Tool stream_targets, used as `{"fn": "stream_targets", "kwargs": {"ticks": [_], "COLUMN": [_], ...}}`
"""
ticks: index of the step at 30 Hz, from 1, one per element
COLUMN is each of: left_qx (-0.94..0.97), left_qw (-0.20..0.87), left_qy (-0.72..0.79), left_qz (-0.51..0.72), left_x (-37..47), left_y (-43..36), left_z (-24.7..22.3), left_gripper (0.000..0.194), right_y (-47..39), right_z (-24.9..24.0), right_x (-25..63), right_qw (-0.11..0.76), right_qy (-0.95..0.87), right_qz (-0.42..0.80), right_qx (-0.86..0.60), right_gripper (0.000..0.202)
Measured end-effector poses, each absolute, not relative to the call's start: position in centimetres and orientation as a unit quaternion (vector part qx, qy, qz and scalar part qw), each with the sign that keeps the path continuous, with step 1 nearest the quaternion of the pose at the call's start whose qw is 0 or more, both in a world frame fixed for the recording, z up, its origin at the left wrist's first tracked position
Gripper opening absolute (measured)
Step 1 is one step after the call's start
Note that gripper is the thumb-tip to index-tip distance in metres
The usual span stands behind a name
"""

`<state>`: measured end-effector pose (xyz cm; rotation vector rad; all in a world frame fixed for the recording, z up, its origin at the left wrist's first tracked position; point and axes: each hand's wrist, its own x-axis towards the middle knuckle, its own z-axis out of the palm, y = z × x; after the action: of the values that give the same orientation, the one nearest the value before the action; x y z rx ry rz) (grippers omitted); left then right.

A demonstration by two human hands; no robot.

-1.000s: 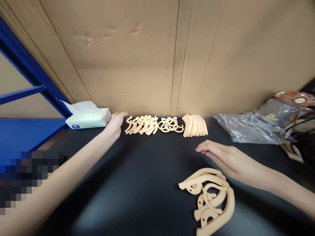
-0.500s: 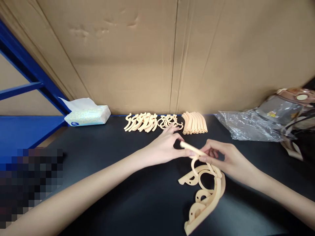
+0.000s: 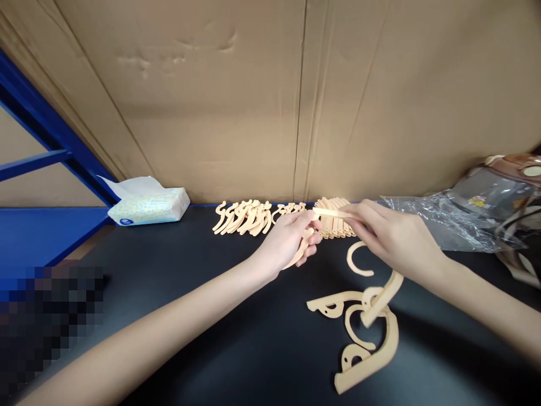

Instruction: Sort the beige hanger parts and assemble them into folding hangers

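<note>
My left hand (image 3: 291,234) is closed round a curved beige plastic hanger arm (image 3: 301,251). Its fingertips meet the left end of a straight-looking hanger piece (image 3: 332,212), pinched by my right hand (image 3: 386,234). Below my right hand show a hook (image 3: 353,259) and another hanger arm (image 3: 386,299); whether that hand holds them too, I cannot tell. A hanger (image 3: 372,366) with a hook and two arms lies beneath on the black table.
Along the back lie a pile of S-shaped arms (image 3: 243,219), several hooks (image 3: 291,208) and a row of arms (image 3: 338,225). A tissue pack (image 3: 154,206) stands left. Clear plastic wrap (image 3: 460,225) and a transparent bag (image 3: 486,189) are at right. A cardboard wall (image 3: 211,113) rises behind.
Both hands have moved up and away from the table hanger. The right hand has turned palm-down, and a curved arm now shows in the left hand. Hook and arm below have shifted apart.
</note>
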<state>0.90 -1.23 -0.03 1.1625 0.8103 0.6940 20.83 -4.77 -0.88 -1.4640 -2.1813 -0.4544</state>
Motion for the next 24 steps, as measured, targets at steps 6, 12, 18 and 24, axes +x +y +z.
{"fn": "stream_targets", "kwargs": {"ticks": [6,12,18,24], "left_qx": [0.552,0.79,0.755,0.691], "left_qw": [0.68,0.284,0.306,0.262], "left_qy": [0.386,0.411,0.473,0.56], "left_qz": [0.288,0.356,0.335,0.374], "left_x": [0.6,0.1,-3.6,-7.0], "left_y": [-1.2,-0.9,6.0,10.8], "left_z": [0.4,-0.6,-0.2,-3.6], "left_gripper": [0.033,0.021,0.033,0.014], "right_y": [-2.7,-1.0,-0.1,-0.7], "right_z": [-0.3,0.1,0.7,0.7], "right_x": [20.7,20.8,22.0,20.5], "right_qw": [0.147,0.245,0.342,0.449], "right_qy": [-0.84,-0.82,-0.638,-0.575], "right_qz": [-0.251,0.206,0.514,0.5], "right_qx": [-0.458,-0.474,-0.46,-0.467], "right_gripper": [0.028,0.026,0.027,0.03]}}
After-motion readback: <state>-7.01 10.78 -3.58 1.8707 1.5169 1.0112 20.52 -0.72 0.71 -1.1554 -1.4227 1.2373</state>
